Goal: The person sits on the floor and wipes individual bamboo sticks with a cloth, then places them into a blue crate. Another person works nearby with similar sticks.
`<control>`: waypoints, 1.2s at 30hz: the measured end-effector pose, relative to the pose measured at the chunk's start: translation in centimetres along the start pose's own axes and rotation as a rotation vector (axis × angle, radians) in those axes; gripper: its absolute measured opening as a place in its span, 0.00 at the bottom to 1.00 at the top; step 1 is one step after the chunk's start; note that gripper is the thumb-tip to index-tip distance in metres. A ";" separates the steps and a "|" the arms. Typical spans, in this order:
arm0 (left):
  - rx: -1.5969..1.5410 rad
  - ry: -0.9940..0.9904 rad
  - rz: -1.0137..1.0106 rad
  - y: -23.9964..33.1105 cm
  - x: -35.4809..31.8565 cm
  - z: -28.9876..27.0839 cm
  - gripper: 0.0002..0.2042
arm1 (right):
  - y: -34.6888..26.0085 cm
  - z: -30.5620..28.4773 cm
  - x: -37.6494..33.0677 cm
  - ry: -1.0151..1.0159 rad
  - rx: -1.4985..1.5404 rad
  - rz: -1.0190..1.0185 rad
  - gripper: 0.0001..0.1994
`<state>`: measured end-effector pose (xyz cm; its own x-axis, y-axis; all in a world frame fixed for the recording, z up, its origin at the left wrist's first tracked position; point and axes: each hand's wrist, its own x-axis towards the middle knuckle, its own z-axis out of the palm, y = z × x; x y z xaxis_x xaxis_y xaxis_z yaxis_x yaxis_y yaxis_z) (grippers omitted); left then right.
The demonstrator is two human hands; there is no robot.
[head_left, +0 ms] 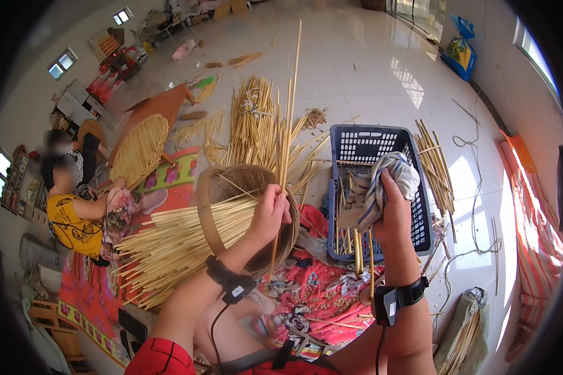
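My left hand (272, 215) is closed round a few long straw-coloured stalks (290, 119), which stand nearly upright above the fist. Just below and behind it is a round woven basket (204, 209) with a big bundle of pale stalks (169, 240) lying through it, their ends fanned to the left. My right hand (394, 206) grips a crumpled, striped, whitish cloth (381, 187) over the dark blue plastic crate (422, 212). Stalk pieces (358, 253) show in the crate beneath the cloth; whether any run inside the cloth I cannot tell.
Tied stalks (250, 119) stand beyond the basket, and loose ones (438, 165) lean right of the crate. A red patterned cloth (319, 294) covers the floor near my legs. At left another person (75, 219) sits by an oval stalk mat (141, 150). A cord (478, 169) trails at right.
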<state>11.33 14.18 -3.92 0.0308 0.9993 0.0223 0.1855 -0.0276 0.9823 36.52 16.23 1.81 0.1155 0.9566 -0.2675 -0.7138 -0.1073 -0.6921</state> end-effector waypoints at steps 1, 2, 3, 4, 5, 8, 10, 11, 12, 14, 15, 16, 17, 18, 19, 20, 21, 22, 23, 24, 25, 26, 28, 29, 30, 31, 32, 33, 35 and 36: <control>-0.174 -0.066 -0.051 1.5 -1.4 0.5 0.05 | 0.5 0.1 -0.2 -0.045 -0.044 0.019 0.15; -0.317 -0.105 -0.097 2.9 -2.9 1.2 0.04 | 1.2 0.4 -0.7 -0.061 -0.083 0.024 0.15; -0.461 -0.142 -0.145 3.7 -4.2 1.8 0.04 | 2.0 1.0 -1.3 -0.077 -0.124 0.032 0.16; -0.596 -0.174 -0.215 3.7 -5.1 2.0 0.04 | 2.6 1.6 -2.2 -0.096 -0.141 0.082 0.16; -0.592 -0.179 -0.238 3.3 -5.6 2.0 0.04 | 3.3 2.2 -3.1 -0.142 -0.217 0.134 0.17; -0.554 -0.236 -0.292 2.5 -6.0 3.1 0.04 | 5.7 2.0 -4.2 -0.263 -0.401 0.115 0.21; -0.498 -0.204 -0.321 2.9 -6.7 4.1 0.04 | 6.7 2.2 -4.7 -0.281 -0.561 -0.003 0.23; -0.366 -0.261 -0.285 2.4 -6.9 4.1 0.05 | 6.4 2.5 -5.0 -0.256 -0.591 -0.043 0.23; -0.233 -0.313 -0.244 2.0 -7.1 4.1 0.05 | 6.7 1.9 -4.1 -0.184 -0.492 -0.051 0.22; -0.258 -0.443 -0.308 1.1 -7.2 3.3 0.06 | 5.8 1.3 -2.1 -0.050 -0.296 -0.044 0.19; -0.266 -0.502 -0.336 0.9 -7.3 2.9 0.06 | 4.4 1.2 -1.3 0.004 -0.234 -0.083 0.17; -0.328 -0.508 -0.395 0.6 -7.5 2.7 0.06 | 3.0 0.9 -0.3 0.040 -0.198 -0.142 0.17; -0.320 -0.544 -0.413 0.9 -7.5 2.3 0.06 | 1.7 0.3 0.7 0.079 -0.162 -0.201 0.17; -0.316 -0.580 -0.434 1.4 -7.7 1.9 0.06 | 0.1 -0.3 1.4 0.129 -0.126 -0.262 0.16; -0.312 -0.615 -0.456 1.5 -7.8 1.5 0.06 | -1.4 -0.9 2.0 0.177 -0.090 -0.323 0.15; -0.313 -0.665 -0.497 0.9 -7.7 0.9 0.06 | -3.0 -1.8 2.4 0.185 -0.041 -0.363 0.15; -0.294 -0.691 -0.521 1.2 -7.6 0.2 0.06 | -4.5 -2.5 2.7 0.188 0.012 -0.399 0.14; -0.275 -0.716 -0.545 1.7 -7.5 -0.4 0.06 | -5.7 -3.3 2.7 0.197 0.013 -0.440 0.13; -0.255 -0.742 -0.567 2.2 -7.2 -1.0 0.06 | -6.7 -4.3 3.1 0.273 0.025 -0.475 0.12; -0.298 -0.748 -0.600 2.6 -7.1 -1.7 0.06 | -7.4 -4.5 2.8 0.275 0.038 -0.471 0.12; -0.309 -0.766 -0.624 2.8 -6.9 -2.4 0.06 | -8.0 -4.6 2.4 0.276 0.050 -0.466 0.11; -0.322 -0.789 -0.646 2.9 -6.7 -3.0 0.06 | -8.4 -5.1 2.5 0.278 0.080 -0.454 0.11; -0.340 -0.828 -0.616 2.8 -5.9 -3.9 0.06 | -9.1 -6.0 2.3 0.240 0.092 -0.474 0.11; -0.304 -0.847 -0.606 2.9 -5.6 -4.5 0.07 | -9.1 -5.9 2.1 0.213 0.108 -0.466 0.11; -0.267 -0.866 -0.596 3.0 -5.4 -5.1 0.07 | -8.8 -5.6 2.0 0.201 0.109 -0.453 0.11; -0.231 -0.885 -0.585 3.1 -5.2 -5.4 0.08 | -8.3 -5.2 1.8 0.189 0.110 -0.440 0.11; -0.253 -0.880 -0.582 3.5 -5.2 -5.4 0.08 | -7.8 -4.6 1.6 0.175 0.110 -0.427 0.11; -0.276 -0.880 -0.580 4.0 -5.1 -4.9 0.08 | -6.9 -4.5 1.7 0.120 0.119 -0.416 0.12; -0.338 -0.862 -0.587 4.6 -5.1 -3.6 0.08 | -4.0 -3.4 1.5 0.050 0.087 -0.358 0.12; -0.379 -0.846 -0.599 4.6 -5.1 -2.4 0.08 | -2.4 -2.4 0.9 0.042 0.064 -0.317 0.13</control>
<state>9.63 8.98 0.97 0.7255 0.5041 -0.4686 0.0858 0.6093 0.7883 40.00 16.72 1.57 0.3663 0.9276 -0.0736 -0.6796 0.2126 -0.7021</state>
